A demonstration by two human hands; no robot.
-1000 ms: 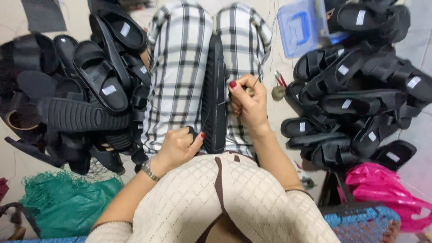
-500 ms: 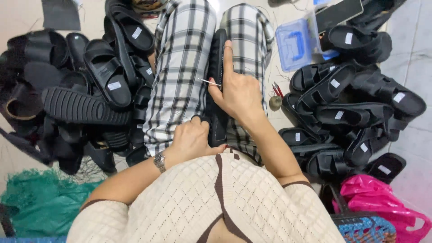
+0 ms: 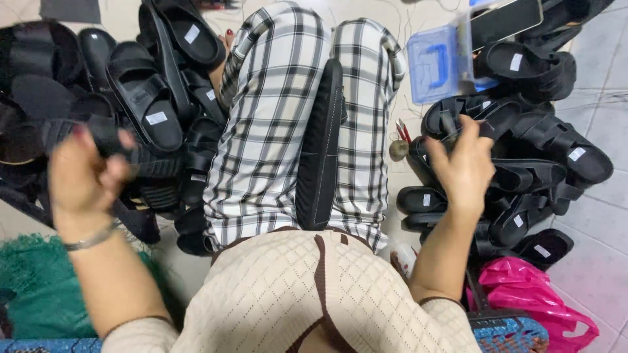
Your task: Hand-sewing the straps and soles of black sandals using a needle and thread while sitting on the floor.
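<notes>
A long black sandal sole [image 3: 319,150] stands on edge, clamped between my thighs in black-and-white plaid trousers [image 3: 261,131]. My left hand [image 3: 82,176] is raised out to the left, blurred, fingers curled, in front of a heap of black sandals [image 3: 144,111]; a metal bracelet sits on its wrist. Whether it grips anything is unclear. My right hand [image 3: 464,163] is out to the right above another heap of black sandals [image 3: 523,170], fingers bent, fingertips by a black strap. Neither hand touches the sole.
A blue plastic box [image 3: 435,65] with a dark flat device [image 3: 504,23] leaning on it lies at the far right. Small red-handled snips [image 3: 402,131] lie beside my right leg. A pink plastic bag [image 3: 530,301], a blue woven basket [image 3: 513,330] and green cloth [image 3: 33,294] are near me.
Both hands have left the sole on my lap and swung apart, the left out over the left heap, the right out over the right heap. The sole stays between my thighs.
</notes>
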